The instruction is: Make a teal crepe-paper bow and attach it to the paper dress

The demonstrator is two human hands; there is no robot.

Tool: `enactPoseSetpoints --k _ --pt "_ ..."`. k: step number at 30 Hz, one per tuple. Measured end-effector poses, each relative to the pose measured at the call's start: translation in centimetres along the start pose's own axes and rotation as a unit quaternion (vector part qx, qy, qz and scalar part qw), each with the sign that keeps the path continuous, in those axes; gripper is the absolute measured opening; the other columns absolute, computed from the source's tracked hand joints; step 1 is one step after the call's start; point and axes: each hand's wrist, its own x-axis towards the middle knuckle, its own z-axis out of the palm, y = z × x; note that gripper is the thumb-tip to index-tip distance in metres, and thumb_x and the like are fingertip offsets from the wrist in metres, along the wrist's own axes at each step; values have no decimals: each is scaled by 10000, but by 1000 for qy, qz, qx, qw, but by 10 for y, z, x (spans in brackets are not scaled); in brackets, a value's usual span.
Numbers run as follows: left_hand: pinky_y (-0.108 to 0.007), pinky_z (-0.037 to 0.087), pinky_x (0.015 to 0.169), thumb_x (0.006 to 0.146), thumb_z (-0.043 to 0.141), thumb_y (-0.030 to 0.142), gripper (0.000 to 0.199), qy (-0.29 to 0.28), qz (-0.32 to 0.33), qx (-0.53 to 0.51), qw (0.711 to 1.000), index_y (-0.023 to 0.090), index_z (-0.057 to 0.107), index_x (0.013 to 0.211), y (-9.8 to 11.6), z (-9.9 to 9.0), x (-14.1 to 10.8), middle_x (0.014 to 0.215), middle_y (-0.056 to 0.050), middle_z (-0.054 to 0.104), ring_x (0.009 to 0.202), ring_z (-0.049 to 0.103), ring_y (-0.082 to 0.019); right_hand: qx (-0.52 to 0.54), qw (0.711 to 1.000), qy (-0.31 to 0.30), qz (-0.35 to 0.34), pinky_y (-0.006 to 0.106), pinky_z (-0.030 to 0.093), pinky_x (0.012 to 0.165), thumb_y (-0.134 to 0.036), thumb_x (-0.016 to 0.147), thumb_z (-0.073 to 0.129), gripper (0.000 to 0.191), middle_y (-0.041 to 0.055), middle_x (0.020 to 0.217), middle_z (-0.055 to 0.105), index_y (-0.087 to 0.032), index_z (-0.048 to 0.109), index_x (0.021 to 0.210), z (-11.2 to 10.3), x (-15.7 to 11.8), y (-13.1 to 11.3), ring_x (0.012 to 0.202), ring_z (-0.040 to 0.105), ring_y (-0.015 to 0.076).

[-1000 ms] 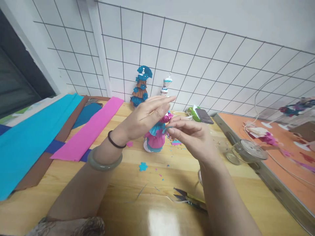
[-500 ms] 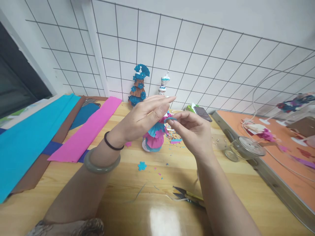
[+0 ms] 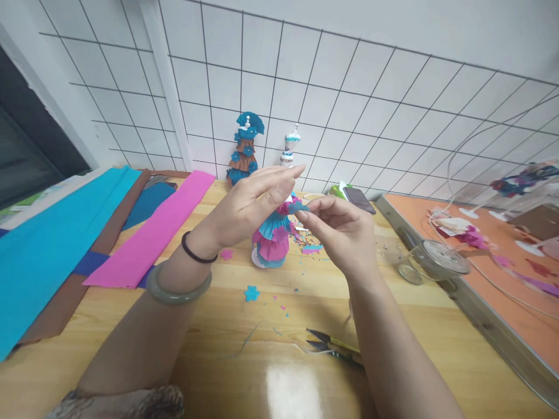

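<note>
Between the thumb and index finger of my right hand is a small blue paper flower, its petals pointing left. My left hand is raised with its fingers stretched out flat and nothing visible in them. Behind and below both hands stands a figure in ruffled pink and blue crepe paper, upright on a white base. My left hand hides part of its upper end, and I cannot tell whether the hand touches it. A second blue paper flower lies on the table, nearer to me, and a pink flower lies left of the figure.
Pink and blue crepe paper strips cover the left side. Yellow-handled snips lie in front. A glass jar lies right, near an orange surface. Behind are a brown-and-blue figure, a white figure and a phone.
The blue flower in my right hand has turned, showing more of its petals. My left hand has shifted slightly left, uncovering more of the figure.
</note>
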Motion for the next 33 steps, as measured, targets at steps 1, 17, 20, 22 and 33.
enactPoseSetpoints --k 1,17,20,22,33 --pt "-387 289 1064 856 391 494 429 1 -2 0 1000 258 569 1167 0 0 0 1268 -20 534 1237 408 -225 0 1000 -3 1 259 456 573 -245 702 698 101 -1 700 613 -185 620 725 0 0 0 596 550 109" --pt "-423 274 1067 849 398 506 422 -11 13 5 1000 273 583 1148 3 2 0 1245 -24 552 1244 393 -243 29 999 0 20 234 424 534 -251 703 697 137 -24 649 573 -185 578 716 3 2 0 559 516 91" --pt "-439 266 1071 843 406 509 412 -7 13 6 1000 277 601 1121 5 2 0 1219 -18 572 1244 392 -251 32 999 -1 29 233 422 530 -273 690 707 178 -30 635 551 -188 557 730 4 3 -1 556 507 91" --pt "-448 256 1074 840 407 512 411 -6 14 11 1000 277 610 1109 5 2 0 1195 -14 589 1246 387 -256 30 999 -2 34 233 424 528 -301 681 713 210 -32 632 541 -190 547 746 4 3 -1 555 505 92" --pt "-467 242 1078 868 362 491 408 -12 22 37 999 285 592 1136 6 1 -1 1186 -2 595 1255 376 -257 49 998 -4 28 225 416 535 -257 684 715 203 -37 642 530 -183 550 776 4 3 0 567 493 83"
